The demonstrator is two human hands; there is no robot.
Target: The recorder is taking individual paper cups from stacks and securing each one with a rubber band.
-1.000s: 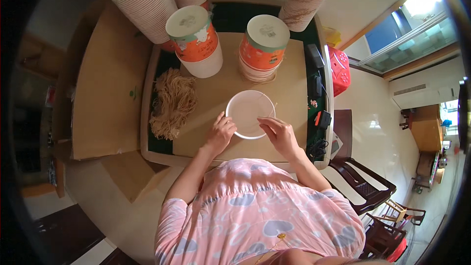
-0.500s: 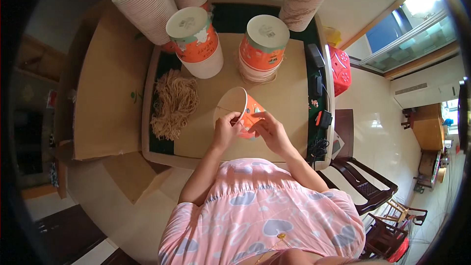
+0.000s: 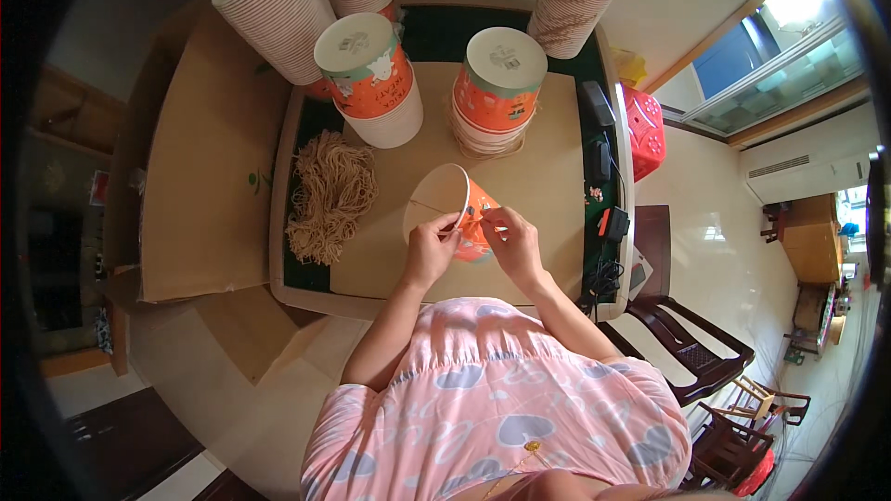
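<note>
An orange-printed paper bucket [image 3: 478,199] lies tilted on the cardboard sheet in front of me, its white-rimmed mouth turned to the left. A thin line, which looks like string, runs across the inside of its mouth. My left hand [image 3: 434,243] is closed on the bucket's rim, thumb and fingertips together. My right hand [image 3: 510,239] is closed in a pinch against the printed outer wall; what lies between its fingertips is too small to make out. To the left is a loose heap of tan string [image 3: 332,197].
Upside-down bucket stacks stand behind, one at left [image 3: 376,83] and one with string round it [image 3: 501,93]. Taller stacks [image 3: 274,14] rise at the back. A large cardboard box [image 3: 204,158] flanks the table's left; black adapters [image 3: 601,162] line the right edge, beside a red stool [image 3: 642,134].
My right hand's fingers have drawn together from a looser, more spread pose into a pinch. My left hand stays at the rim, and the bucket has barely shifted.
</note>
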